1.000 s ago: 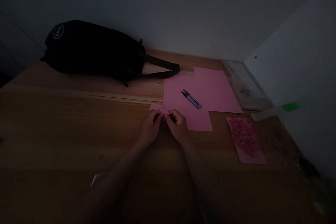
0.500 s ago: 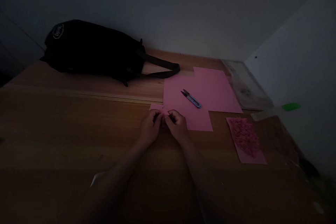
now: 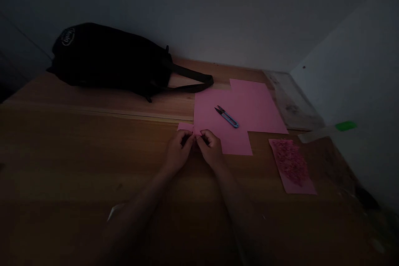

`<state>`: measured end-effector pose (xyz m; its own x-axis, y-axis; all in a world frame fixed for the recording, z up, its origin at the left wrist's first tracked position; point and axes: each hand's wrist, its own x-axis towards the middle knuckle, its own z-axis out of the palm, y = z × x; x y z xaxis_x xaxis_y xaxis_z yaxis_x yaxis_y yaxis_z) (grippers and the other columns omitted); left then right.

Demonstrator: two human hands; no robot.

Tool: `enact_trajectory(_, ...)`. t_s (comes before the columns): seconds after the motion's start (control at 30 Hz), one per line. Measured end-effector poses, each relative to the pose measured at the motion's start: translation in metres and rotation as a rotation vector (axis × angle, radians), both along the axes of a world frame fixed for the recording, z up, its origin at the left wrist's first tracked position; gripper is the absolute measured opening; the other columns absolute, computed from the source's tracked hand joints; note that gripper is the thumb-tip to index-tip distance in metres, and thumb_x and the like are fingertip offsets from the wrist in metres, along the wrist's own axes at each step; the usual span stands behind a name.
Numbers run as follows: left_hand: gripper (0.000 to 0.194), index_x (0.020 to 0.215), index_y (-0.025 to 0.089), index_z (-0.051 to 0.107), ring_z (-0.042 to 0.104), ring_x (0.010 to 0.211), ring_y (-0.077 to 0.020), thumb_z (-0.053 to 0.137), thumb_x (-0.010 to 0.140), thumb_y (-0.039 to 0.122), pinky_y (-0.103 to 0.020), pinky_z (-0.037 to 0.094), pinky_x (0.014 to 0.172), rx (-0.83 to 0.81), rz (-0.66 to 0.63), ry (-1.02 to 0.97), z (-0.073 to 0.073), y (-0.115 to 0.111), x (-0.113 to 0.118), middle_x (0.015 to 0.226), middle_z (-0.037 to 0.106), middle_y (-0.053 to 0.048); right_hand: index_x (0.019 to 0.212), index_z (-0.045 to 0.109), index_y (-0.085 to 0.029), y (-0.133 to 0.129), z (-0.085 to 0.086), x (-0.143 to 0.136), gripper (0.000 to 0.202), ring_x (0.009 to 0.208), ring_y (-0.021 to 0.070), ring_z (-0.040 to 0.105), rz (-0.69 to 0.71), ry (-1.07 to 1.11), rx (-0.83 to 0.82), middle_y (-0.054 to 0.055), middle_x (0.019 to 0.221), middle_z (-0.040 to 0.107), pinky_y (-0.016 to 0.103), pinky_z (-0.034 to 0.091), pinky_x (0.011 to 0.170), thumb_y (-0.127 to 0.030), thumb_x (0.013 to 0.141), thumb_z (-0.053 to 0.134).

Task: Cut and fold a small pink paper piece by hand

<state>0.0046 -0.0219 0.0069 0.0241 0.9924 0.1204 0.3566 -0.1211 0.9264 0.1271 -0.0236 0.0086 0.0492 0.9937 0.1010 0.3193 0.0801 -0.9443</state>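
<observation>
Between my fingertips is a small piece of pink paper (image 3: pixel 197 131), pinched from both sides; its exact shape is too dark to make out. My left hand (image 3: pixel 178 149) is closed with thumb and forefinger together at its left side. Opposite it, my right hand (image 3: pixel 211 149) pinches the same piece, and the two hands nearly touch. A pink scrap (image 3: pixel 184 126) lies just behind my left fingers. Larger pink sheets (image 3: pixel 237 143) overlap on the table beyond my right hand. Blue-handled thread snips (image 3: pixel 229 119) rest on them, blades pointing up and left.
A black bag (image 3: pixel 109 58) lies at the back left, its strap reaching the pink sheets. To the right, a heap of crinkled pink bits (image 3: pixel 289 162) sits on a pink paper (image 3: pixel 301 189). Near the right wall is a clear strip with a green end (image 3: pixel 346 126). The wooden table (image 3: pixel 77 153) is dim.
Both hands stay in almost the same place, with only slight finger movement at the small pink piece. The snips, sheets and bag have not moved.
</observation>
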Motion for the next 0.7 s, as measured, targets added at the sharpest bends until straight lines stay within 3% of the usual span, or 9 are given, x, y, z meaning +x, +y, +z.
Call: enact_trajectory(0.7, 0.013, 0.081, 0.018, 0.056, 0.055, 0.073, -0.0138, 0.047, 0.082, 0.028, -0.026, 0.043, 0.068, -0.018, 0.025, 0.017, 0.0023, -0.0007, -0.0001, 0.078, 0.060, -0.001, 0.067, 0.051, -0.019, -0.0001, -0.0004, -0.0007, 0.013, 0.054, 0.0108, 0.046, 0.029, 0.035, -0.012, -0.004, 0.057, 0.047, 0.021, 0.035, 0.050, -0.029, 0.075, 0.050)
